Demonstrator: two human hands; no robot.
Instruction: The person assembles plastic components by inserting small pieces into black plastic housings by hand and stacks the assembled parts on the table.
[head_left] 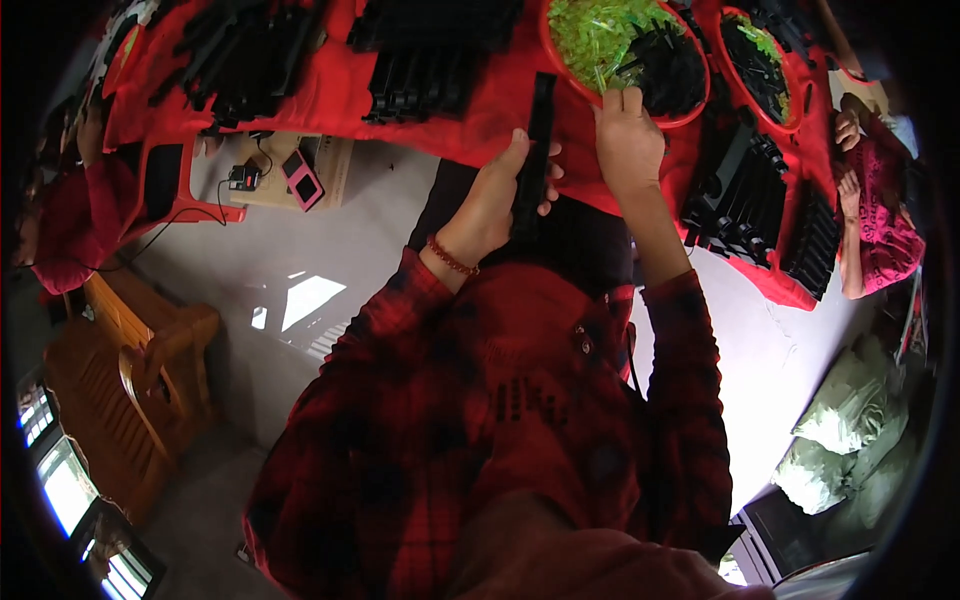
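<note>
My left hand (490, 195) is wrapped round a long, narrow black plastic part (538, 125), held upright in front of my body. At the near rim of a red basin (684, 121), the fingers of my right hand (630, 145) are pinched together. Whatever they grip, if anything, is too small to make out. Inside the basin lie a heap of clear yellow-green plastic pieces (590, 35) and a heap of small black pieces (675, 75).
Black part stacks (425, 85) and a black pile (250, 60) cover parts of the red-draped table (340, 100). Right of my basin are a second basin (790, 118), more black parts (740, 195) and a co-worker's hands (848, 190). Another person's sleeve (90, 225) shows at left.
</note>
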